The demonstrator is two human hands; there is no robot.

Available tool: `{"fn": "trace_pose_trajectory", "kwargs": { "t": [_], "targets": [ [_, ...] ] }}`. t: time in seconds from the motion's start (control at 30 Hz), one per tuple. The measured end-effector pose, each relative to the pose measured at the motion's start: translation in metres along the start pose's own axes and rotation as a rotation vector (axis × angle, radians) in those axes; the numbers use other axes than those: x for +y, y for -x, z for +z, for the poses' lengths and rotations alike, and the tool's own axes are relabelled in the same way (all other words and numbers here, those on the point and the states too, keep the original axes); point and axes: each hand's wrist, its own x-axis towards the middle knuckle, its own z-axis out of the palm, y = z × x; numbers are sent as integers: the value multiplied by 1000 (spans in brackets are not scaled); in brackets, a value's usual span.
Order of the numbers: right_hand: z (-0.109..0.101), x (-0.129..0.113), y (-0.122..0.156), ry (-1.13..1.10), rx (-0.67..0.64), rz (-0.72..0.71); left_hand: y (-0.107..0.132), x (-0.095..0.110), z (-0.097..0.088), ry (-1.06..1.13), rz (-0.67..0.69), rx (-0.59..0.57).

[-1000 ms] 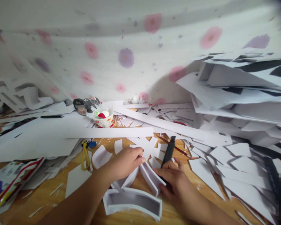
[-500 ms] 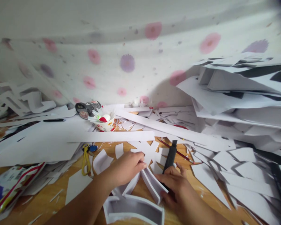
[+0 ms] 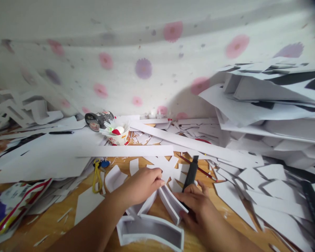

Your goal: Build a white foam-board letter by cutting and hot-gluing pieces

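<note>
My left hand is closed, thumb and fingers pressed together, at the far end of a curved white foam-board piece with raised side walls. My right hand wraps around a black utility knife, whose far end points away from me. Its fingertips also touch the right wall of the same curved piece. In front of both hands lies a curved white open-topped box shape made of foam board. Another bent white piece rests left of my left hand, and part of the work is hidden under it.
White offcuts cover the table on the right, below a tall stack of sheets. A paper cup and a dark can stand behind. Yellow-handled keys, a pencil and a long white strip lie nearby.
Almost nothing differs. Both hands keep their places on the curved piece, and the view has shifted very slightly.
</note>
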Motion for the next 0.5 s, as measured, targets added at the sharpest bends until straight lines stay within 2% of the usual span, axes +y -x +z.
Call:
{"fn": "trace_pose_trajectory", "kwargs": {
  "t": [0.27,0.5],
  "targets": [
    [0,9,2,18,24,-59,-2,2,-3,2,40,-29],
    [-14,27,10,185,47,-150,-6,5,-7,5,51,-65]
  ]
}}
